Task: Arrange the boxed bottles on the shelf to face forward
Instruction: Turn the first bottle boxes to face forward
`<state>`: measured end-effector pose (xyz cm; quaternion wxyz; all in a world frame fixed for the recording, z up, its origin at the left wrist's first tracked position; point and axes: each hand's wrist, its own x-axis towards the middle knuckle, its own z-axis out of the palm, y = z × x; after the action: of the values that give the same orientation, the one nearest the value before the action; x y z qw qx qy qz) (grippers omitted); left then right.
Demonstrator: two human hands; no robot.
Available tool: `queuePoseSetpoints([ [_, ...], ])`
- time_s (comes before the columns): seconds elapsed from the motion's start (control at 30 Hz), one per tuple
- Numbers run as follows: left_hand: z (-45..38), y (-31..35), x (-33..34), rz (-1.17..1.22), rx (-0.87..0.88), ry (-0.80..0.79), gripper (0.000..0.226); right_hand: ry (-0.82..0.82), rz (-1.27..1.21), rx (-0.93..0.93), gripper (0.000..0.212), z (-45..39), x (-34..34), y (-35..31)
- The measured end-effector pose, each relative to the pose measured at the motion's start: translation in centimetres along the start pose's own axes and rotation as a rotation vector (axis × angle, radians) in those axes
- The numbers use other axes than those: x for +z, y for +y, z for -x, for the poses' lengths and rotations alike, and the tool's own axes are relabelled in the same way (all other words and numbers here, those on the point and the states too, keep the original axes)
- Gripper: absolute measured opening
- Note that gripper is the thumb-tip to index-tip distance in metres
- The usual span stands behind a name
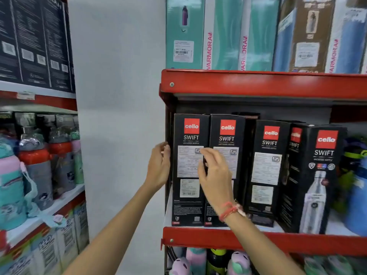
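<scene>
Four black boxed bottles are seen standing upright in a row on the red shelf (264, 241), with a fifth box partly hidden behind them. The leftmost box (189, 169) is set at the shelf's left end, its panel of white printed labels turned outward. The second box (228, 139) stands touching it on the right and shows the same label panel. The third box (266, 167) is placed a little further back and also shows labels. The fourth box (315, 179) is angled, and the panel with the bottle picture is shown outward.

The left hand (158, 167) is held at the left edge of the leftmost box, its fingers (165, 149) curled around that edge; whether the box is truly gripped cannot be told. The right hand (215, 175) is raised in front of the seam between the first two boxes, its fingers (208, 153) bent and loosely parted, with nothing clearly grasped. A red thread bracelet (230, 211) is worn on the right wrist.

Teal and blue cartons (228, 32) are stacked on the shelf above.
</scene>
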<state>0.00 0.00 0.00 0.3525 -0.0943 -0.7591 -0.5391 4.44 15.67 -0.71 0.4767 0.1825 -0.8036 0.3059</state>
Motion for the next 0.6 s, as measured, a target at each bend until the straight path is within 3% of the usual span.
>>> queuePoseSetpoints([
  [0.13,0.6,-1.3,0.5,0.018,-0.119,-0.201,0.045,-0.017,0.119,0.14,0.055,2.0,2.4,-2.0],
  [0.3,0.3,-1.8,0.1,0.28,-0.25,-0.441,0.047,-0.098,0.213,0.232,0.083,3.4,5.0,-3.8],
  [0.47,0.1,-2.7,-1.4,0.32,-0.283,-0.425,0.061,-0.166,0.13,0.189,0.096,2.9,5.4,-4.0],
  [0.6,0.8,-2.6,-3.7,0.308,-0.211,-0.379,0.043,-0.235,0.031,0.116,0.103,2.6,5.0,-4.8],
])
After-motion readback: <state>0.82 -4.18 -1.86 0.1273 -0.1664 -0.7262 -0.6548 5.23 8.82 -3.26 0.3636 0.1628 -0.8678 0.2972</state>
